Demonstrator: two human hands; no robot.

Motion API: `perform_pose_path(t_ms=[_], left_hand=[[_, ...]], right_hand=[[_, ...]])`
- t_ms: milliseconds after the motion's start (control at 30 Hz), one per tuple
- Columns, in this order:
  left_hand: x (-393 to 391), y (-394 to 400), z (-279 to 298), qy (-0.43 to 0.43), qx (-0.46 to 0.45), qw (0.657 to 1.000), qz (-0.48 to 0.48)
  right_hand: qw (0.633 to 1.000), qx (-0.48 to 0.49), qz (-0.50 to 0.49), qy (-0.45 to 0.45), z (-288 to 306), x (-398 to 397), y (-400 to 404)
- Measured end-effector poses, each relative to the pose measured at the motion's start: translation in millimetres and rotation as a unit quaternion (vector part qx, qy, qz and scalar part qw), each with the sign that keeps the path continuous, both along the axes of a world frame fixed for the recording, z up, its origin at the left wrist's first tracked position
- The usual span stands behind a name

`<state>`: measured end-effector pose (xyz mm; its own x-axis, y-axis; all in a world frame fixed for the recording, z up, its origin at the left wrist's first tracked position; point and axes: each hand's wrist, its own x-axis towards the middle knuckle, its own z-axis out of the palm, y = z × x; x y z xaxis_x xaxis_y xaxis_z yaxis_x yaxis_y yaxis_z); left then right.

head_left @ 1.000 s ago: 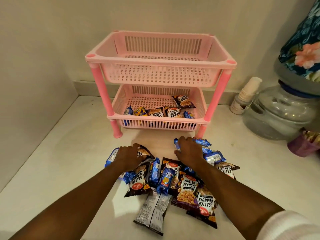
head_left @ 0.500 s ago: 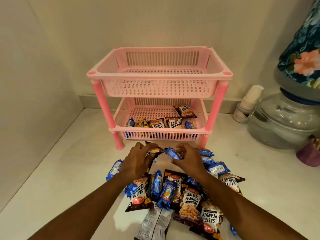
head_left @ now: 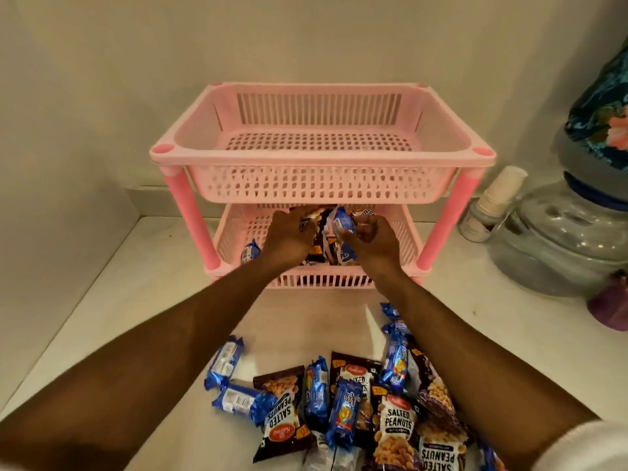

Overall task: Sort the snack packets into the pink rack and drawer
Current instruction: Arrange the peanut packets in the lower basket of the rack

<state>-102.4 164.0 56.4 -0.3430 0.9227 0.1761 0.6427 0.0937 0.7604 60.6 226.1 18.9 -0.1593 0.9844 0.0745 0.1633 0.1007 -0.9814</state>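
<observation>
Head view: both hands, left hand (head_left: 289, 237) and right hand (head_left: 372, 246), fingers curled around snack packets (head_left: 334, 232), reach into the pink rack (head_left: 323, 158)'s lower tier; next, probably release there.

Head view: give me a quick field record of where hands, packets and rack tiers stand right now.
left hand: grips a dark peanut packet over the lower tier
right hand: grips a blue packet over the lower tier
upper tier: no packets visible
lower tier: holds packets, mostly hidden by the hands
pile on counter: peanut and blue packets, unsorted
beside rack: stacked paper cups, water dispenser
</observation>
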Motion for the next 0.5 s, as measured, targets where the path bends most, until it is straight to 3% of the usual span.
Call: perform_pose_path(t_ms=[167, 367, 500], left_hand=[[-25, 61, -23, -0.004, -0.053, 0.998, 0.045], [-39, 93, -60, 0.095, -0.142, 0.985, 0.025], [-46, 100, -77, 0.086, -0.167, 0.981, 0.048]], right_hand=[[0.992, 0.02, -0.03, -0.125, -18, -31, 55], [0.947, 0.085, 0.0, -0.31, -43, -45, 90], [0.926, 0.11, 0.024, -0.361, -46, -50, 98]])
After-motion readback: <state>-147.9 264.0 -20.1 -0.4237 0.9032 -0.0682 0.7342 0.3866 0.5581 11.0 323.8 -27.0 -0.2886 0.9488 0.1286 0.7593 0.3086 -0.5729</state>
